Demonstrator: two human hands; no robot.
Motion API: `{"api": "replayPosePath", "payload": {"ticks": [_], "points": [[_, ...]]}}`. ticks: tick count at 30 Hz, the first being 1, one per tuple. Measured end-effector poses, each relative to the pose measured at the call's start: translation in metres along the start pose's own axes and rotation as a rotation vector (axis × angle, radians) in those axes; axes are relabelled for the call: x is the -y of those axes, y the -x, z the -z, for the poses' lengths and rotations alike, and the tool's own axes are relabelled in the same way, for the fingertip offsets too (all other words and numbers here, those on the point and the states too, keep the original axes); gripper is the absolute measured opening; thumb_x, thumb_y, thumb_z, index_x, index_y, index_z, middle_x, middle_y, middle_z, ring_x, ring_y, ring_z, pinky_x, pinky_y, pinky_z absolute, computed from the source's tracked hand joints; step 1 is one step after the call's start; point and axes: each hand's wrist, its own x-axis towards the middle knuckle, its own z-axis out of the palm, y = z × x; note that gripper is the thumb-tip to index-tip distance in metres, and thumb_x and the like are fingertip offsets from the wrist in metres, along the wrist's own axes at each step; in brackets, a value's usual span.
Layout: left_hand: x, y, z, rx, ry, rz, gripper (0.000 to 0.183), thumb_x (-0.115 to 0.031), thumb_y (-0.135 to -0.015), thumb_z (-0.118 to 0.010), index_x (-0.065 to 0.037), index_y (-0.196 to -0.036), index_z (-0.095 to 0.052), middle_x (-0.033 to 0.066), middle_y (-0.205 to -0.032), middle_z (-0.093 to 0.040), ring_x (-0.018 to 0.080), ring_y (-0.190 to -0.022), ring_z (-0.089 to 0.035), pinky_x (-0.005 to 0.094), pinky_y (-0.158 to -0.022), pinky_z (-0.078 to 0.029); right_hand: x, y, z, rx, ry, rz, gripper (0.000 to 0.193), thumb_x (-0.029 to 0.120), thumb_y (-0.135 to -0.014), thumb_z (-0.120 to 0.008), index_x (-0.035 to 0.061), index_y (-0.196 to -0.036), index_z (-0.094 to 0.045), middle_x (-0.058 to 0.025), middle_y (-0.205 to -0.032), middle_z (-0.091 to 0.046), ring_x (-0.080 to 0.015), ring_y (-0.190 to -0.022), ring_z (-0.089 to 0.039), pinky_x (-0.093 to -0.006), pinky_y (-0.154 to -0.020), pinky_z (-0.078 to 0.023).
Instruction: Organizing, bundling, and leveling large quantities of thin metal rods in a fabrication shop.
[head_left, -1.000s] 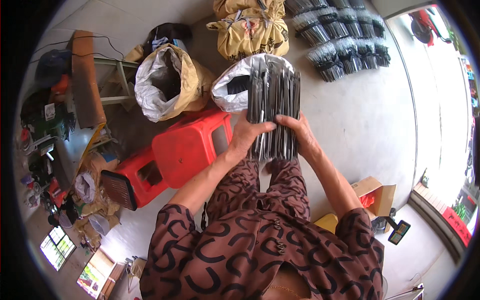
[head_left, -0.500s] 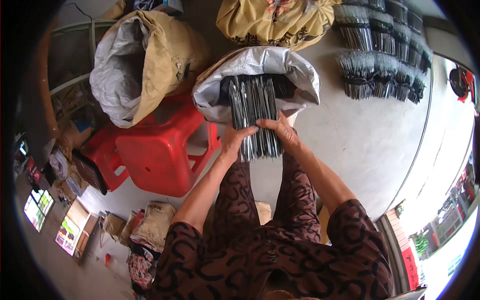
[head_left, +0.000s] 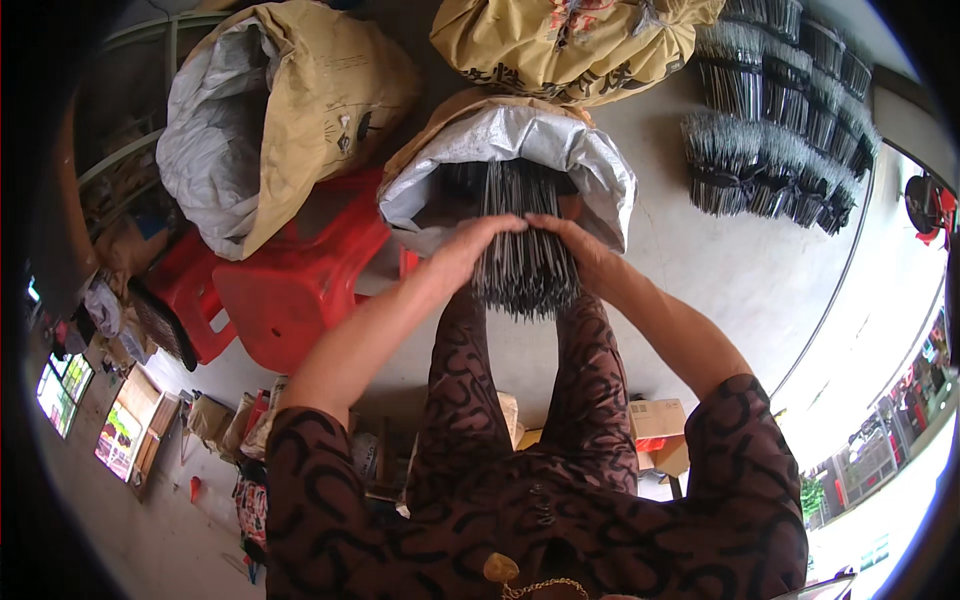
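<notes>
A thick bundle of thin dark metallic strips (head_left: pixel 522 275) lies half inside the mouth of a silver-lined sack (head_left: pixel 520 132). Wrapped round its left side is my left hand (head_left: pixel 490 240), and my right hand (head_left: pixel 570 245) wraps its right side, the fingertips almost meeting on top. The strips' near ends fan out toward me above my legs. Their far ends run into the shadow of the sack, where I cannot make them out.
A second silver-lined yellow sack (head_left: pixel 340 110) leans open at the left over a red plastic stool (head_left: pixel 290 300). Another yellow sack (head_left: pixel 570 50) stands at the back. Stacked bundles of similar strips (head_left: pixel 770 170) fill the right back. A cardboard box (head_left: pixel 660 420) sits beside my right leg.
Both hands have closed further round the bundle, and its near ends now spread in a rounder bunch. My forearms have swung wider apart. The view has shifted slightly.
</notes>
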Motion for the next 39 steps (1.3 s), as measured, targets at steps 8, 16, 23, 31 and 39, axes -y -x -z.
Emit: {"api": "replayPosePath", "payload": {"ticks": [8,16,23,31,39], "points": [[-0.071,-0.024,-0.014,0.097,-0.101,-0.055,0.022,-0.026,-0.083,-0.069,-0.007,-0.094,-0.069,0.0059,-0.081,-0.071,0.0166,-0.065,-0.069,0.0298,-0.061,-0.058,0.064,-0.010,-0.004,-0.073,0.050,0.120,0.035,0.031,-0.086,-0.069,0.0047,-0.108,-0.066,-0.0101,-0.096,-0.073,-0.0193,-0.077,-0.071,-0.0316,-0.072,-0.060],[-0.027,-0.056,0.004,0.080,0.049,-0.096,0.022,-0.022,-0.082,-0.071,-0.004,-0.095,-0.068,0.0072,-0.083,-0.070,0.0175,-0.068,-0.069,0.0319,-0.064,-0.059,0.042,-0.048,0.026,-0.041,-0.004,0.142,0.037,0.027,-0.083,-0.073,0.0048,-0.112,-0.064,-0.0107,-0.100,-0.072,-0.0192,-0.081,-0.071,-0.0321,-0.075,-0.060],[-0.008,-0.072,-0.001,0.044,0.013,0.002,0.020,-0.024,-0.085,-0.068,-0.007,-0.096,-0.069,0.0059,-0.083,-0.070,0.0159,-0.069,-0.068,0.0308,-0.063,-0.058,0.023,-0.072,0.055,-0.158,-0.017,0.157,0.034,0.029,-0.081,-0.074,0.0039,-0.104,-0.067,-0.0102,-0.093,-0.071,-0.0211,-0.075,-0.070,-0.0338,-0.072,-0.059],[-0.029,-0.140,0.025,0.022,0.018,-0.252,0.030,-0.017,-0.078,-0.075,0.003,-0.099,-0.066,0.0103,-0.088,-0.070,0.0189,-0.073,-0.070,0.0326,-0.068,-0.060,0.063,-0.125,0.042,-0.113,-0.057,0.375,0.044,0.025,-0.076,-0.080,0.0032,-0.110,-0.064,-0.0081,-0.092,-0.070,-0.0206,-0.075,-0.068,-0.0321,-0.072,-0.057],[0.007,-0.214,0.013,-0.384,-0.311,-0.563,0.081,-0.029,-0.063,-0.086,0.006,-0.120,-0.040,0.0246,-0.102,-0.066,0.0319,-0.097,-0.066,0.0360,-0.086,-0.050,0.035,-0.211,0.113,-0.437,0.332,0.731,0.060,0.046,-0.086,-0.066,0.0025,-0.127,-0.058,-0.0137,-0.111,-0.067,-0.0317,-0.101,-0.061,-0.0372,-0.095,-0.044]]}}
